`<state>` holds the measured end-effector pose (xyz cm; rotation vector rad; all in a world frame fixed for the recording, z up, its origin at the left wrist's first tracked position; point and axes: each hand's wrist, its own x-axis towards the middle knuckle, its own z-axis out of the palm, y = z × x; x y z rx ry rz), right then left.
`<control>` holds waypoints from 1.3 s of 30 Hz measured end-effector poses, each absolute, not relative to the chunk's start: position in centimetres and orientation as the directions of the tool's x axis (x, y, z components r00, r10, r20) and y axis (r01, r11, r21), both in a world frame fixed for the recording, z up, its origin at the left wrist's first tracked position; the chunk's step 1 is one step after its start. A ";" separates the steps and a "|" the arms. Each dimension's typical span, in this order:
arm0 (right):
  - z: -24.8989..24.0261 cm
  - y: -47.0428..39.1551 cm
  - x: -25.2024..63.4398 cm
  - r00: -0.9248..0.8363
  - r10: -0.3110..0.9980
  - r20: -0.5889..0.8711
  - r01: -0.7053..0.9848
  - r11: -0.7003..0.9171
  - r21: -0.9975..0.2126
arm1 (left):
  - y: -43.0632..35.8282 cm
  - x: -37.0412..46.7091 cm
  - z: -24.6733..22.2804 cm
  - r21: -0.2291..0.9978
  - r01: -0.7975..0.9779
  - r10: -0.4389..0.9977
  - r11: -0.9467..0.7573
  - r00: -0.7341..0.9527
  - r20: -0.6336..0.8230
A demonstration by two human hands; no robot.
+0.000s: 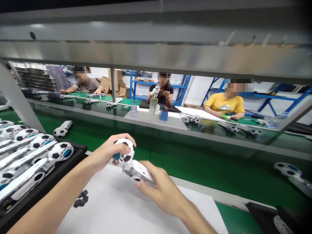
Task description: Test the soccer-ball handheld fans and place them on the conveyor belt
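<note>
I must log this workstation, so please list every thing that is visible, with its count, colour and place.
Football-headed toy: one, white, black and teal, held in both hands.
Same toys in black tray: several, left.
White sheet: one, under the hands.
Small black pieces: a few, on the sheet.
Green conveyor: one, ahead.
Toy on belt: one, left.
Blue box: one, far shelf.
Co-workers: three, seated opposite.
Left hand: grip on the ball head.
Right hand: grip on the handle.
</note>
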<state>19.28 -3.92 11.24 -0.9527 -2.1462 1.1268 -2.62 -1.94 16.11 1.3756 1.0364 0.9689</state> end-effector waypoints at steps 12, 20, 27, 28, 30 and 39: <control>11.9 -6.2 18.5 -0.585 0.806 0.091 0.242 0.281 -0.928 | -3.5 -2.4 17.8 0.971 0.154 0.983 -0.181 -0.003 0.183; 12.3 -7.0 17.3 -0.673 0.738 0.045 -0.243 -0.163 -0.956 | -5.5 0.6 17.9 0.990 -0.083 0.993 -0.115 -0.031 0.113; 13.5 -7.0 17.4 -0.682 0.731 0.011 -0.271 -0.239 -0.933 | -6.1 1.6 16.7 0.992 -0.127 0.984 -0.010 0.174 0.032; 13.6 -7.0 17.5 -0.684 0.730 -0.010 -0.252 -0.249 -0.935 | -6.0 1.6 16.8 0.992 -0.128 0.982 -0.009 0.185 0.033; 13.9 -7.2 17.6 -0.687 0.726 -0.031 -0.234 -0.262 -0.936 | -6.0 1.4 16.9 0.992 -0.124 0.978 -0.010 0.205 0.035; 14.6 -7.8 17.6 -0.648 0.761 -0.016 -0.253 -0.235 -0.939 | -5.9 0.1 17.6 0.981 -0.185 0.897 0.056 0.440 0.032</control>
